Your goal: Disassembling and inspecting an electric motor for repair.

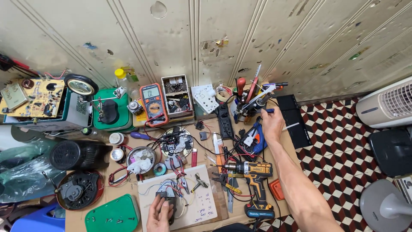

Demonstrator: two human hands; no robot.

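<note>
The left hand [159, 214] is closed around a small dark device [168, 202] with thin wires trailing off it, pressing it onto a pale board [201, 206]. Just right of that hand lie pliers [198, 184], and beyond them a yellow-and-black cordless drill [253, 180] rests on its side under the outstretched right forearm. Farther off, the right hand [273, 124] reaches up to a holder crammed with tools [249, 101], fingers pinched on what looks like a blue-handled tool [269, 111]. Well to its left stands an orange multimeter [153, 103].
</note>
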